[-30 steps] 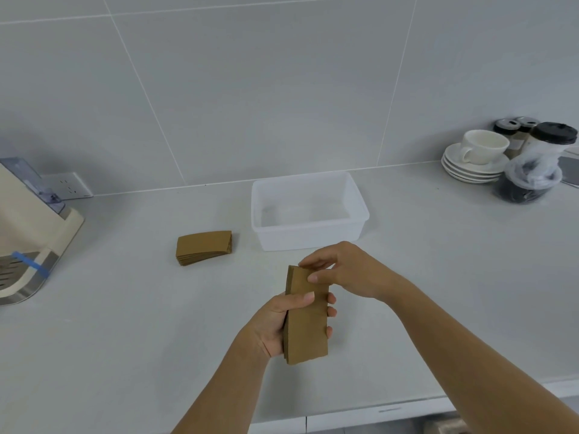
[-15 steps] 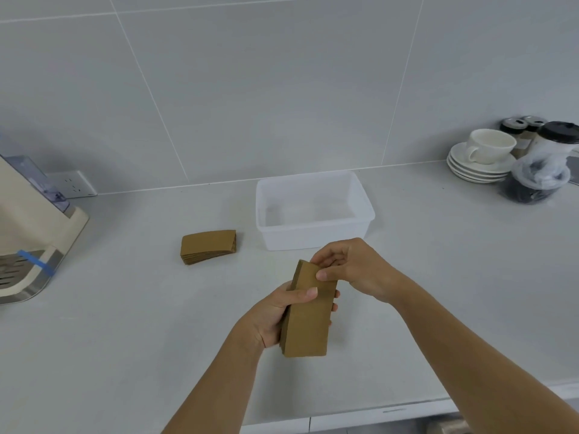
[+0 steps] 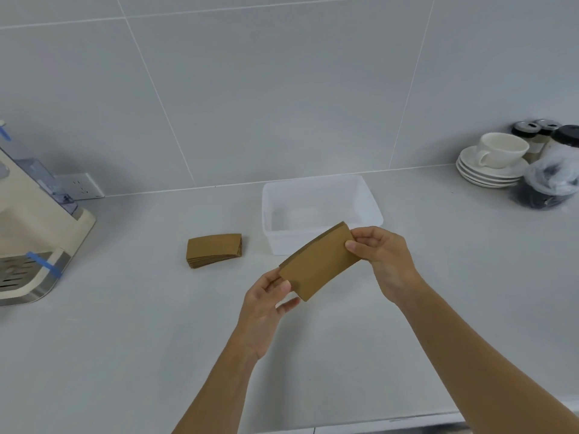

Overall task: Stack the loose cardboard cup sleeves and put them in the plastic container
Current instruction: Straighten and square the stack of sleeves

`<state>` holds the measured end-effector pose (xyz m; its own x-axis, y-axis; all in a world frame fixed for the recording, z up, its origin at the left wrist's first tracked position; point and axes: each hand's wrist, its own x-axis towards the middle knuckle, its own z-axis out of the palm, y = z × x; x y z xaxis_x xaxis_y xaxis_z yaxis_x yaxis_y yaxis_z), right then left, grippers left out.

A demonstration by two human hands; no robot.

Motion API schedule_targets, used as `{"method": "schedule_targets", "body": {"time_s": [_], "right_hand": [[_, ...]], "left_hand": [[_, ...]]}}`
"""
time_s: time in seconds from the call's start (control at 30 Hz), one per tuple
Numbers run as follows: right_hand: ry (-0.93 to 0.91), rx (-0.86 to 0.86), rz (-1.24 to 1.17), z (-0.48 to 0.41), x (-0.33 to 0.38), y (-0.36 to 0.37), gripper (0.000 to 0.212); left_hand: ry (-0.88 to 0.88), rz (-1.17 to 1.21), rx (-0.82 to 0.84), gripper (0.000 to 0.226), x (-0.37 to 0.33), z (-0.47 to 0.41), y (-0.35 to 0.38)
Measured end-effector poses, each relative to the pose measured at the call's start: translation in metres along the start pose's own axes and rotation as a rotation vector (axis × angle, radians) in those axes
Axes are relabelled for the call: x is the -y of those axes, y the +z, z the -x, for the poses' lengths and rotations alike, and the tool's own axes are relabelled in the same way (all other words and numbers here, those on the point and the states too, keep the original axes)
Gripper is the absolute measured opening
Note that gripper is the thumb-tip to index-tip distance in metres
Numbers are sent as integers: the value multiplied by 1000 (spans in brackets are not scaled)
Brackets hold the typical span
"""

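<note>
- A pale grey countertop (image 3: 125,339) is seen running up to a tiled wall (image 3: 282,89), and everything else is set on or held above it.
- A cream-coloured machine (image 3: 34,233) with blue tape on its metal tray is cut off by the left edge of the view; a wall socket (image 3: 82,186) is visible just behind it.
- A translucent plastic container (image 3: 372,208) is placed near the back of the counter, open at the top; nothing is seen inside it.
- At the far right, a white cup (image 3: 501,150) is set on a pile of saucers (image 3: 482,175), beside dark-lidded jars (image 3: 539,130) and what may be a bagged dark jar (image 3: 551,186), though that corner is blurred.
- A held stack of cardboard sleeves (image 3: 319,261) is kept tilted above the counter, just in front of the container's near wall and overlapping it in the view.
- The right hand (image 3: 382,261) is closed on the stack's upper right end, with the thumb pressed on its face.
- The left hand (image 3: 266,305) is gripped on the lower left end, thumb on top and fingers underneath.
- A second stack of sleeves (image 3: 214,249) is left lying flat on the counter, to the left of the container and apart from it.
</note>
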<state>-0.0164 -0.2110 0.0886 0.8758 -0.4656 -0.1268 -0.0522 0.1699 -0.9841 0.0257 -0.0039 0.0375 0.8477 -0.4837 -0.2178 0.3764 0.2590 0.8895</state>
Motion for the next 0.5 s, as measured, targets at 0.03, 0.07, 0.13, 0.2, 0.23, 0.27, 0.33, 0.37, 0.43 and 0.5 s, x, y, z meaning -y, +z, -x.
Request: {"method": "schedule_targets", "body": {"time_s": [0.03, 0.07, 0.13, 0.2, 0.23, 0.27, 0.33, 0.37, 0.43, 0.5], "right_hand": [[13, -17, -13, -1, -3, 1, 16], [26, -37, -22, -1, -6, 2, 16], [49, -64, -41, -1, -12, 5, 16], [68, -74, -61, -2, -18, 7, 16], [76, -75, -64, -2, -20, 8, 15], [84, -74, -64, -1, -22, 9, 16], [96, -66, -65, -1, -27, 11, 16], [102, -62, -68, -1, -29, 12, 16], [124, -61, -60, 0, -34, 13, 17], [151, -53, -46, 1, -39, 13, 21]], "left_hand": [[3, -10, -32, 52, 2, 0, 0], [6, -12, -60, 49, 4, -1, 0], [14, -3, -110, 44, 8, -3, -1], [29, 5, -147, 34, 12, -4, -3], [36, 4, -167, 30, 13, -4, -4], [44, 3, -188, 27, 15, -4, -5], [57, 9, -224, 24, 17, -4, -8], [62, 16, -242, 23, 19, -4, -9], [66, 36, -275, 22, 20, -4, -11], [65, 38, -304, 22, 21, -5, -13]]}}
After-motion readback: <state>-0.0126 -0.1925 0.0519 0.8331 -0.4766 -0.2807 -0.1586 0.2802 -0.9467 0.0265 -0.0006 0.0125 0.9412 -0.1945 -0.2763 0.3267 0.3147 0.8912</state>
